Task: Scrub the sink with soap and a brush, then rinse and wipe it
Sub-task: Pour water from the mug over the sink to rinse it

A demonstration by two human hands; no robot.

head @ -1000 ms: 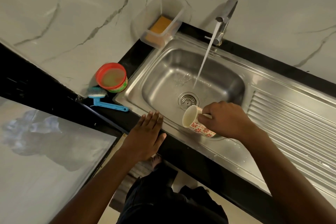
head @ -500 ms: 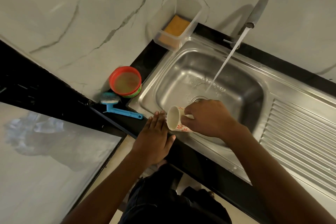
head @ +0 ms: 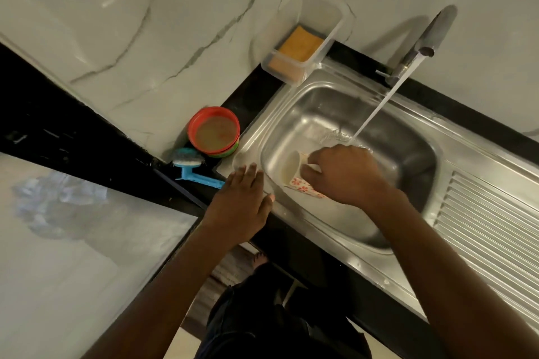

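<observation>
Gleaming wet steel sink under water

White marble-look walls with grey veins meet in a corner at the far middle. A black counter runs beneath them. At near left lies a pale, glossy slab, perhaps a glass tabletop. The light is dim. Pale floor shows below.

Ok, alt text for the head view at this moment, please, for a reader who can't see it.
Over a steel sink, the right hand holds a floral mug tipped on its side while the tap runs. The left hand rests flat on the sink's front rim, near a blue brush and a red soap tub.
</observation>
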